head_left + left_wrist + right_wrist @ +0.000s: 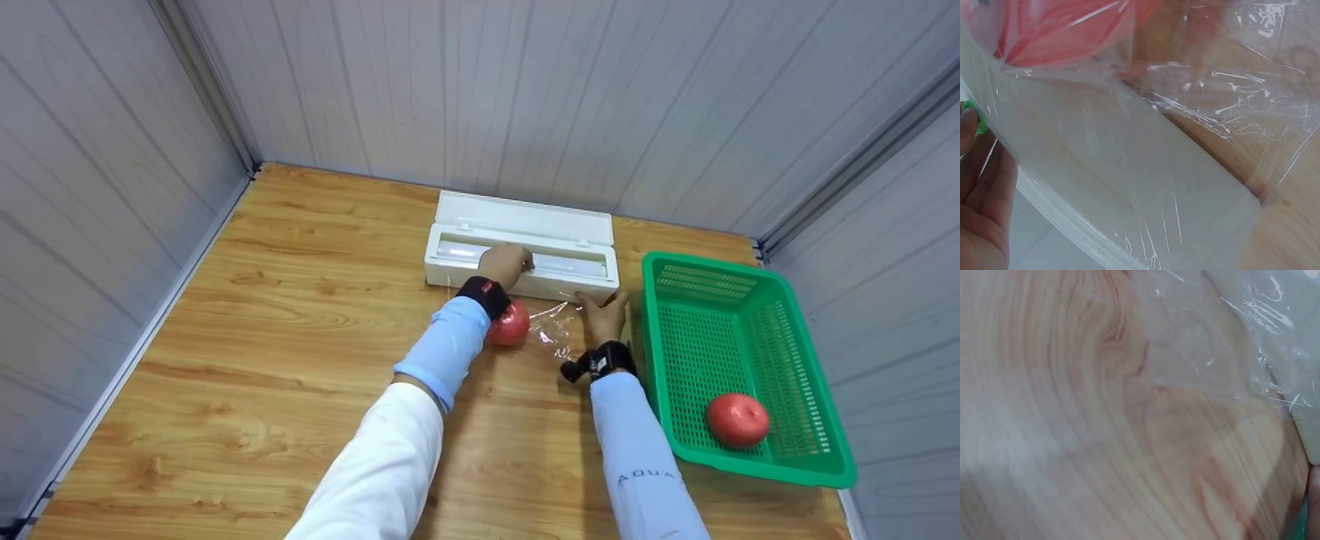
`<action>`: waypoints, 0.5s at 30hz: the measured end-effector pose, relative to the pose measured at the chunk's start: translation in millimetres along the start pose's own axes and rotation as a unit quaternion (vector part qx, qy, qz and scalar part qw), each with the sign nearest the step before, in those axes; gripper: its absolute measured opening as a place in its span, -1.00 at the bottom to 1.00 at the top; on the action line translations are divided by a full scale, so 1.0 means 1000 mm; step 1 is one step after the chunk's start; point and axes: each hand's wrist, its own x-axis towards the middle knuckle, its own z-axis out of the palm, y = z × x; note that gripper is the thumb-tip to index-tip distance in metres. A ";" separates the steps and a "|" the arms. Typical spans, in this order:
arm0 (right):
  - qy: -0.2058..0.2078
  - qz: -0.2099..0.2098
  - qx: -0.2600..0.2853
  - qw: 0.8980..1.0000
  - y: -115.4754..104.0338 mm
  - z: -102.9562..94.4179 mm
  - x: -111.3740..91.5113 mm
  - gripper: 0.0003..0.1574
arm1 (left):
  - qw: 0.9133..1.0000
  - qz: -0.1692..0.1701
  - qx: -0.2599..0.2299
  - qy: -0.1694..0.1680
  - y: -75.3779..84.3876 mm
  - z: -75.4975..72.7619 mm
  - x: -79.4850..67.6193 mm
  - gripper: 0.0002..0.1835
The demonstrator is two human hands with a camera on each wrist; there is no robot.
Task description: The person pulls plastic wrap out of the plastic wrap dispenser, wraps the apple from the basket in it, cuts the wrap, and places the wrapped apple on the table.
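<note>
A white cling film box (525, 282) lies on the table with its lid tipped back and the film roll (570, 265) showing inside. My left hand (506, 264) reaches over its front edge, and in the left wrist view the fingers pinch a small green slider (981, 121) at the box's edge. My right hand (604, 319) holds the box's front right corner, thumb at the front face. Clear cling film (553, 337) hangs from the box onto the table. A red round fruit (510, 326) lies under it, partly hidden by my left wrist.
A green plastic basket (652, 352) stands to the right, close beside my right forearm. Inside it, near the front, sits another red round fruit (738, 420). Pale panel walls (480, 97) rise behind the wooden table (300, 337) and on both sides.
</note>
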 end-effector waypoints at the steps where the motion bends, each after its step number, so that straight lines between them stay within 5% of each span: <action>1: 0.001 0.001 0.004 1.000 0.001 0.000 0.000 -0.08 | 1.000 0.003 0.000 0.001 0.000 0.000 0.000 -0.82; 15: -0.001 -0.013 -0.067 0.998 -0.004 -0.004 -0.003 0.02 | 1.000 0.008 -0.005 0.011 -0.011 -0.002 -0.004 -0.83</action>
